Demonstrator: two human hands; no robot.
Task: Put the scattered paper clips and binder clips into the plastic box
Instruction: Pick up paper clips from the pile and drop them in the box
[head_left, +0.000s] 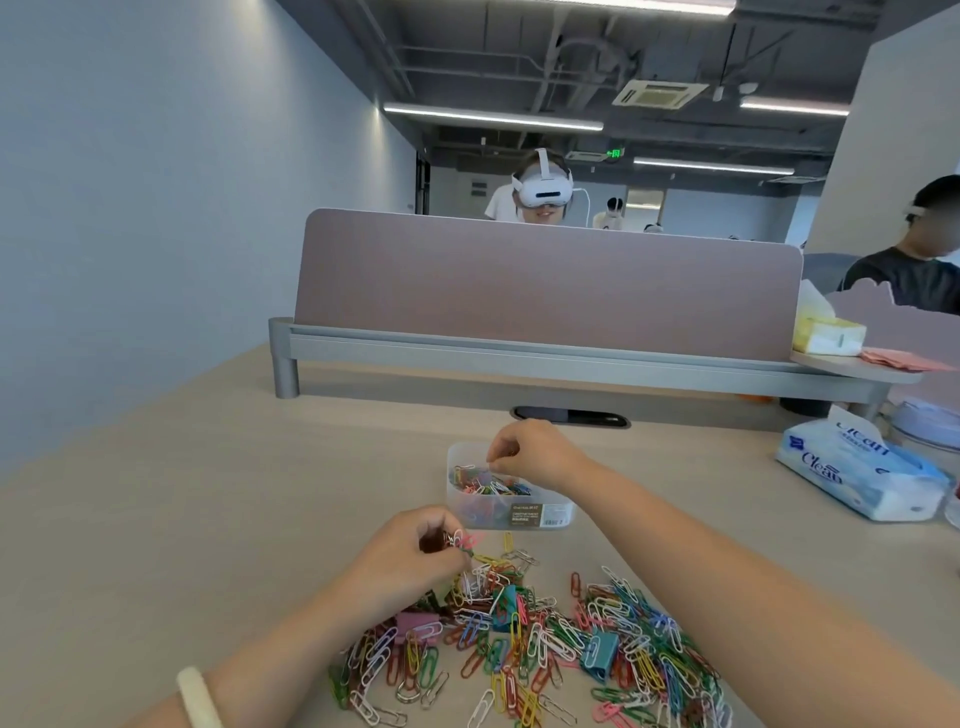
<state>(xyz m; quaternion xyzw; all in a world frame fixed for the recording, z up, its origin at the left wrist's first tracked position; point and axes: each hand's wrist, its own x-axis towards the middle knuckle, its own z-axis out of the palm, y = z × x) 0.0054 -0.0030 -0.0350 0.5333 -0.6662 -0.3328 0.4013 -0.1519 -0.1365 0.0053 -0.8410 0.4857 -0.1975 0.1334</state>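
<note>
Left hand (410, 553) is at the far edge of the pile, fingers curled and clamped on a small bunch of paper clips (545, 639). Right hand (535, 457) is over the box (460, 501), fingertips pinched together on what looks like one pale paper clip; it's tiny, so not certain. The box sits on the surface (208, 519) just beyond the pile, partly filled with paper clips.

Handling, my guess: paper clips are light, thin, stiff wire with a slick coating. They hook into each other, so a pinch drags extras along. Pinching a cluster from above or raking a bunch into the palm should beat singles. Binder clips (600, 656) are chunkier, rigid and springy; take them by the body sides, not the wire handles.

Counts:
- Box: one.
- Binder clips seen in the pile: three, two teal and one pink; more may be buried.
- Something dark in the left hand, can't tell what.
- Paper clips on the surface: too many to count, likely past a hundred.
- Tissue pack (857, 478): one, off to the right.
</note>
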